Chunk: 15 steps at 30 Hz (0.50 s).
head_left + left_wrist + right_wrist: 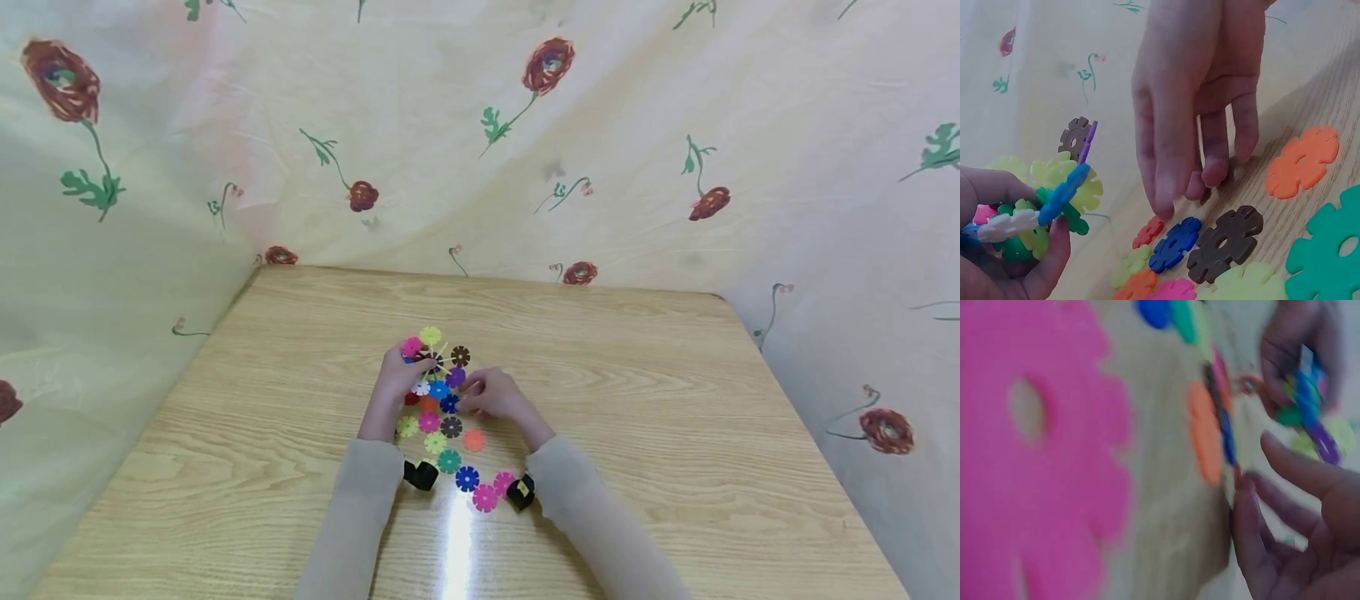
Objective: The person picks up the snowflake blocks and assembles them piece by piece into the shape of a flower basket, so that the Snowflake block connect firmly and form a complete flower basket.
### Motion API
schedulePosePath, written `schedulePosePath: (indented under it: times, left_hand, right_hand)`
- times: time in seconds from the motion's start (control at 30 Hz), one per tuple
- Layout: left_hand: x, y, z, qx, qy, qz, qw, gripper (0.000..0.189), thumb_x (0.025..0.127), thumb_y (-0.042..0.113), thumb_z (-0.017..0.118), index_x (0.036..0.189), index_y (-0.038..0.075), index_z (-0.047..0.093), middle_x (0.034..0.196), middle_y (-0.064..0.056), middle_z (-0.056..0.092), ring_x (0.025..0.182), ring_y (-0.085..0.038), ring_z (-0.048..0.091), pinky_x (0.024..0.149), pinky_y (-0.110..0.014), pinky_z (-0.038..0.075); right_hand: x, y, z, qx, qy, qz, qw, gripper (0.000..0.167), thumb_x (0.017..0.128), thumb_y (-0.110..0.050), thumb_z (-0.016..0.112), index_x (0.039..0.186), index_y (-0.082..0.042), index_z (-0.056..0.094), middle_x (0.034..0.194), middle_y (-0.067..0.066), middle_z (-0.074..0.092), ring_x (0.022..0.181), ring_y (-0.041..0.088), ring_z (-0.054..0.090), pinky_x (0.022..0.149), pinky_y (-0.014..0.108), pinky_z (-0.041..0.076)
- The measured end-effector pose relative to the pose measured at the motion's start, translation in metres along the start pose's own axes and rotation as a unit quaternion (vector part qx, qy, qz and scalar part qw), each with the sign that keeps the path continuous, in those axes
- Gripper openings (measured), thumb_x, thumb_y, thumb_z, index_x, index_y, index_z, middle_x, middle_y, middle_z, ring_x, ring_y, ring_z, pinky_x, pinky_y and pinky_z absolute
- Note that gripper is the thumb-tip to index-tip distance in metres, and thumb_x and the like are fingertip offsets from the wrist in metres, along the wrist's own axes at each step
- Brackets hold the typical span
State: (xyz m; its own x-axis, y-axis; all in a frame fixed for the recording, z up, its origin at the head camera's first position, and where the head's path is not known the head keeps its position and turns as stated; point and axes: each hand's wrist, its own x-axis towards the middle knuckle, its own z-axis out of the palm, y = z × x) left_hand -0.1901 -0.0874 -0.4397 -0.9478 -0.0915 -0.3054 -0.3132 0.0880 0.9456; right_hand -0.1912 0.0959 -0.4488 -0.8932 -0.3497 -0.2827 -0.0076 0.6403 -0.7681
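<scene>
In the head view my left hand (396, 375) grips a cluster of notched, flower-shaped plastic discs joined edge to edge. A white disc (1007, 227), a blue disc (1063, 195) and a brown disc (1074, 139) show in that cluster in the left wrist view. My right hand (498, 395) is just right of the cluster, fingers reaching down to the tabletop. Its index fingertip meets or nearly meets a small red disc (1148, 232); contact is hard to tell. Its thumb stands apart from the fingers in the right wrist view. Beside the red disc lies a dark blue disc (1175, 244).
Loose discs lie on the wooden table (637, 417), among them an orange disc (474, 440), a green disc (449, 461) and a pink disc (485, 498). Black wrist devices (423, 476) sit below both wrists. Flowered cloth (420, 108) hangs behind and at the sides.
</scene>
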Motion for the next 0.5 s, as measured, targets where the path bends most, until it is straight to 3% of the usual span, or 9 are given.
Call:
schedulePosePath:
  times: [0.13,0.27,0.37,0.5]
  left_hand:
    - [-0.001,0.001,-0.001,-0.01,-0.004,0.001,0.9999,0.049,0.091,0.006,0.062,0.137,0.0,0.047,0.14,-0.019,0.05,0.131,-0.032,0.047,0.113,-0.045,0.038]
    - [-0.001,0.001,-0.002,-0.015,-0.006,0.006,0.9999,0.046,0.091,0.005,0.062,0.135,0.0,0.049,0.138,-0.019,0.052,0.127,-0.031,0.049,0.112,-0.045,0.04]
    - [-0.003,0.002,-0.002,-0.012,-0.008,0.007,0.9999,0.046,0.091,0.006,0.062,0.135,0.0,0.049,0.138,-0.018,0.051,0.125,-0.031,0.049,0.111,-0.045,0.04]
    - [-0.004,0.002,-0.001,-0.009,-0.011,0.009,0.9999,0.051,0.091,0.007,0.063,0.139,0.002,0.046,0.142,-0.018,0.048,0.13,-0.032,0.046,0.113,-0.046,0.037]
  right_hand:
    - [0.001,-0.012,0.012,-0.084,0.038,0.008,0.9957,0.027,0.077,-0.024,0.082,0.094,-0.007,0.07,0.076,0.004,0.065,0.062,0.013,0.053,0.055,0.022,0.043]
    - [0.001,-0.019,0.019,-0.132,0.052,0.018,0.9898,0.025,0.075,-0.026,0.084,0.083,-0.009,0.068,0.07,0.001,0.062,0.06,0.014,0.051,0.051,0.023,0.04]
    - [0.001,-0.021,0.02,-0.141,0.051,0.02,0.9885,0.025,0.074,-0.025,0.084,0.079,-0.008,0.066,0.07,0.001,0.061,0.06,0.014,0.05,0.05,0.023,0.039]
    - [0.001,-0.018,0.017,-0.11,0.05,0.021,0.9925,0.024,0.075,-0.02,0.083,0.083,-0.007,0.065,0.073,0.003,0.062,0.062,0.014,0.051,0.053,0.023,0.041]
